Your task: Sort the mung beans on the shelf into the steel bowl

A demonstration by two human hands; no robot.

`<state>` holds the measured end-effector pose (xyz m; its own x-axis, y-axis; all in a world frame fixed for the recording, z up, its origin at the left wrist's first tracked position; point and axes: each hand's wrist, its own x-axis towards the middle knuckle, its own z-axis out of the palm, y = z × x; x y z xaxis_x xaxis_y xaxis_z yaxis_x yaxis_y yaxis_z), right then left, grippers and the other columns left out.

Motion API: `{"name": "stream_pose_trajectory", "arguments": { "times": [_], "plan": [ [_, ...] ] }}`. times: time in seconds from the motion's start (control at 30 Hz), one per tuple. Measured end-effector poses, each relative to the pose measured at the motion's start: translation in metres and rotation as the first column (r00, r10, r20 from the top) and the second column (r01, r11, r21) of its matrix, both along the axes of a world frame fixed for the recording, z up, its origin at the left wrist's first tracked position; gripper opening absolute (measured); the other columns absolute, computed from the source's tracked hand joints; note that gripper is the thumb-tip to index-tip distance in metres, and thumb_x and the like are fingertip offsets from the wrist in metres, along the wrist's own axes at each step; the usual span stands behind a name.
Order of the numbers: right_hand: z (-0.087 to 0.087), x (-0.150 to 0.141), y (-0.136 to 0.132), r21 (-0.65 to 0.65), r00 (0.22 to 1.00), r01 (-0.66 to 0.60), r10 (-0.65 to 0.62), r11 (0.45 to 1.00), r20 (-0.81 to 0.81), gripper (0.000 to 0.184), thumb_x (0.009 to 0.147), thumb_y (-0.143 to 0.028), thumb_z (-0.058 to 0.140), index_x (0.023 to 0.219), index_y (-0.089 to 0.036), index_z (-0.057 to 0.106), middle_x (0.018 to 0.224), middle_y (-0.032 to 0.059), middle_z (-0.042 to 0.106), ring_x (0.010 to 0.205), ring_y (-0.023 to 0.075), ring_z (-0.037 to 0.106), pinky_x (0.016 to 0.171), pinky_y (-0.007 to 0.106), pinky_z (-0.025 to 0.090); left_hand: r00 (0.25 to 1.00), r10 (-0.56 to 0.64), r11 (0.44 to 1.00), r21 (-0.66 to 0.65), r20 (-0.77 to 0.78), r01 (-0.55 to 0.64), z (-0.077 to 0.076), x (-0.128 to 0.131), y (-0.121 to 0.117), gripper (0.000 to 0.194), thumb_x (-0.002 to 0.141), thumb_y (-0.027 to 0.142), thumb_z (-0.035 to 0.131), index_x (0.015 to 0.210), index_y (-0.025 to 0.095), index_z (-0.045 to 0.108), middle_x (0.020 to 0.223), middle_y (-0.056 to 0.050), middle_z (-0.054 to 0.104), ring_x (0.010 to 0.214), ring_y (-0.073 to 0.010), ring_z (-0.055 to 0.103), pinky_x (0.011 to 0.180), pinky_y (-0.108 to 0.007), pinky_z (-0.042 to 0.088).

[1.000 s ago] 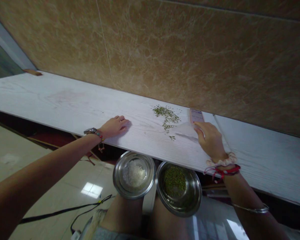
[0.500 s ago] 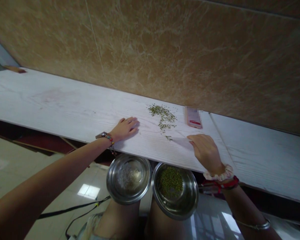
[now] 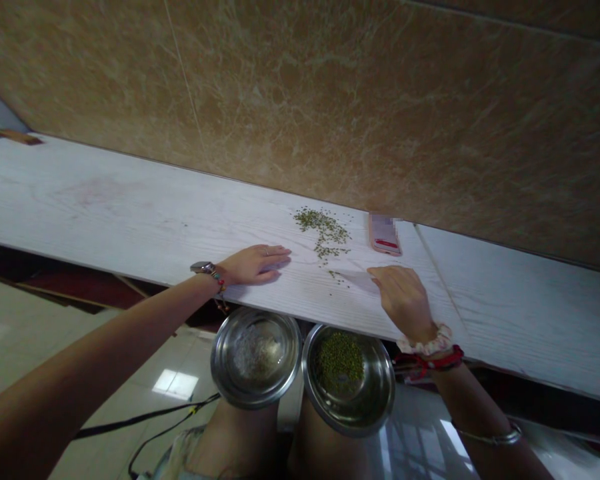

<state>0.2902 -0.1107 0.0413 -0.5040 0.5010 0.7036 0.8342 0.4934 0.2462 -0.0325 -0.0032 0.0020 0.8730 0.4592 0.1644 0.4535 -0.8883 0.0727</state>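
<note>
My left hand (image 3: 257,264) rests palm down on the white wooden ledge, fingers stretched out to the right and nothing in them. To the right of its fingertips, green mung beans (image 3: 324,228) lie scattered in a loose patch, with a few strays trailing toward the front edge. My right hand (image 3: 401,299) hovers at or just over the ledge, right of those strays. Its fingers are curled and pressed together; whatever they hold is hidden. Below the ledge, a steel bowl (image 3: 387,393) over my lap contains more mung beans.
Left of the bean bowl is a second steel bowl (image 3: 220,367) with clear liquid and a whitish patch. A phone (image 3: 385,235) lies beyond my right hand, near the tan marbled wall (image 3: 300,100). A brown block (image 3: 19,137) sits at the ledge's far left; black straps (image 3: 145,420) hang below.
My left hand has slid right and its fingers have straightened and drawn together. My right hand has shifted slightly left. Several stray beans now lie spread nearer the front edge.
</note>
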Motion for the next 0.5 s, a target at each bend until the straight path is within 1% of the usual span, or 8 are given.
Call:
{"name": "stream_pose_trajectory", "arguments": {
  "times": [0.13,0.3,0.5],
  "plan": [
    [0.003,0.003,-0.014,0.005,0.999,-0.043,0.043,0.999,-0.003,0.022,0.083,-0.004,0.048,0.096,-0.018,0.06,0.081,0.0048,0.069,0.078,0.0165,0.061,0.074,0.031,0.044,1.0,0.017,1.0,0.012,0.01,-0.017,-0.001,0.001,0.0,0.041,0.094,0.035,0.036,0.127,0.014,0.048,0.14,-0.01,0.043,0.127,-0.0212,0.041,0.104,-0.035,0.033],
    [0.007,0.005,-0.03,-0.027,0.995,-0.098,0.098,0.995,0.016,0.025,0.08,0.0,0.05,0.098,-0.016,0.058,0.082,0.0058,0.069,0.079,0.0167,0.061,0.072,0.03,0.045,0.999,0.04,0.999,0.014,0.018,-0.04,-0.002,0.001,-0.001,0.04,0.093,0.034,0.036,0.126,0.015,0.049,0.139,-0.01,0.044,0.126,-0.0207,0.043,0.103,-0.034,0.035],
    [0.007,0.005,-0.045,-0.063,0.994,-0.109,0.108,0.992,-0.021,0.031,0.079,0.001,0.047,0.102,-0.018,0.058,0.083,0.0057,0.069,0.08,0.0168,0.062,0.073,0.031,0.046,0.998,0.061,0.998,0.005,0.021,-0.061,-0.001,0.002,-0.002,0.04,0.093,0.033,0.036,0.125,0.015,0.05,0.139,-0.009,0.044,0.125,-0.0212,0.044,0.102,-0.035,0.037]
  ]
}}
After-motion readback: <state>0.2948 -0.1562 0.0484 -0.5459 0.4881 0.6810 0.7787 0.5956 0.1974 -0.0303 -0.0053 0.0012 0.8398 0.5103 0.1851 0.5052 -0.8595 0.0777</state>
